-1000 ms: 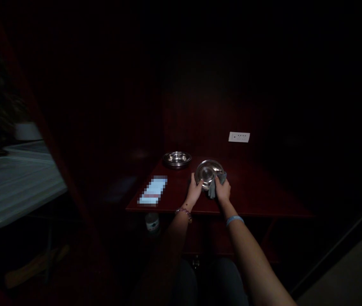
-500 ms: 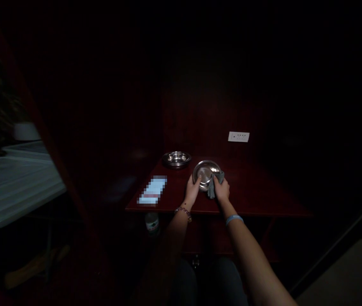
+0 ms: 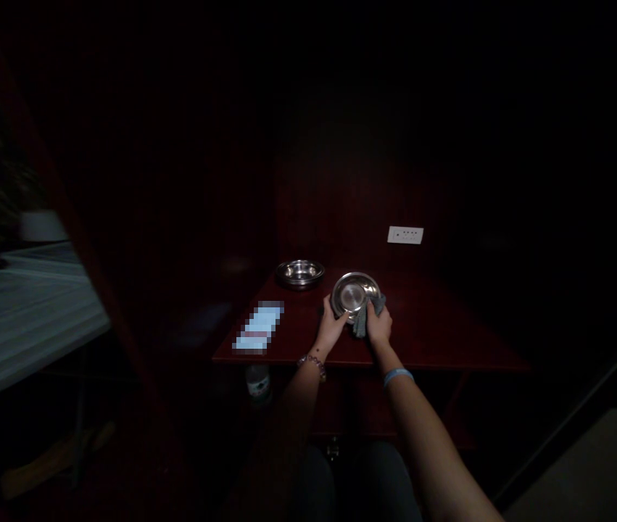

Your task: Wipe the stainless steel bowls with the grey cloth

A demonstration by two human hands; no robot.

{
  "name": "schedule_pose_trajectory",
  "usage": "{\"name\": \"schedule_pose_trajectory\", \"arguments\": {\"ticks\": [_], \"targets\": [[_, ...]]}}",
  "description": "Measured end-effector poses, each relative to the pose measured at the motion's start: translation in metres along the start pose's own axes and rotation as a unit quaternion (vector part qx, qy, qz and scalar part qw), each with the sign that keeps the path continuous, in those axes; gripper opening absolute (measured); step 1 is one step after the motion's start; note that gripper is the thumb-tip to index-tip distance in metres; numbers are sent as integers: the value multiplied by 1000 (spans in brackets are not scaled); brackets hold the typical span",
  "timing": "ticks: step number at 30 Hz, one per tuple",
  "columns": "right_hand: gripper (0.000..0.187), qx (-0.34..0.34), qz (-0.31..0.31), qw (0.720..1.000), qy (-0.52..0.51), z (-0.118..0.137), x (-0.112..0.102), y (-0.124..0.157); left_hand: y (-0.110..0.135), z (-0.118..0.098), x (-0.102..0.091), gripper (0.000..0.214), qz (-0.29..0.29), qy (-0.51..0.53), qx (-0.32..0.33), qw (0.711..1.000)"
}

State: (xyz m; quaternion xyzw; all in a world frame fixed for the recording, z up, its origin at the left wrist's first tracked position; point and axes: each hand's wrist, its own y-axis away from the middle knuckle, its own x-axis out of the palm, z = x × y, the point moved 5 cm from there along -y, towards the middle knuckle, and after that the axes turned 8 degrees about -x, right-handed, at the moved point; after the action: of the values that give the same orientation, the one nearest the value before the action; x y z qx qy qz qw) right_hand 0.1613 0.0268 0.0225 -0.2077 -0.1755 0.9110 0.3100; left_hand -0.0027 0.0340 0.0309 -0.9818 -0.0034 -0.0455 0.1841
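A shiny round metal dish [image 3: 352, 296] is held tilted above the dark red table [image 3: 439, 337], its inside facing me. My left hand [image 3: 332, 324] grips its lower left rim, thumb on the front and the other fingers mostly hidden behind. At the lower right rim, my right hand [image 3: 378, 324] pinches a grey cloth [image 3: 361, 322] against the dish, with part of the cloth hanging down. Farther back on the left stand more metal dishes [image 3: 300, 274], which look stacked.
A bright pixelated rectangle [image 3: 259, 328] lies on the table's left side. Below the front edge is a bottle with a label [image 3: 258, 384]. A white socket plate [image 3: 405, 235] is on the back wall. Pale plastic-looking trays or lids [image 3: 25, 312] stand at far left.
The dish has turned slightly and moved a little to the right. My left thumb has slid from inside the dish down toward its lower rim. The cloth stays at the right side.
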Motion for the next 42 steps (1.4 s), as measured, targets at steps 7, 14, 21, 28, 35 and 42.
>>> {"name": "schedule_pose_trajectory", "arguments": {"ticks": [7, 14, 21, 28, 35, 42], "targets": [[47, 13, 18, 1000, 19, -3, 2, 0, -1, -1, 0, 49, 8, -7, -3, 1000], [46, 23, 44, 998, 47, 0, 1, 1, -6, 9, -3, 54, -30, 31, -26, 999], [44, 14, 43, 998, 42, 6, -2, 4, -6, 3, -4, 43, -44, 54, -31, 997], [44, 11, 54, 997, 50, 11, -4, 5, -8, 7, -8, 41, -62, 58, -44, 995], [45, 15, 43, 998, 42, 10, -3, 4, -3, -1, -6, 38, -44, 64, -30, 997], [46, 10, 17, 999, 28, 6, -3, 2, 0, -3, -2, 41, -29, 58, -31, 997]]}}
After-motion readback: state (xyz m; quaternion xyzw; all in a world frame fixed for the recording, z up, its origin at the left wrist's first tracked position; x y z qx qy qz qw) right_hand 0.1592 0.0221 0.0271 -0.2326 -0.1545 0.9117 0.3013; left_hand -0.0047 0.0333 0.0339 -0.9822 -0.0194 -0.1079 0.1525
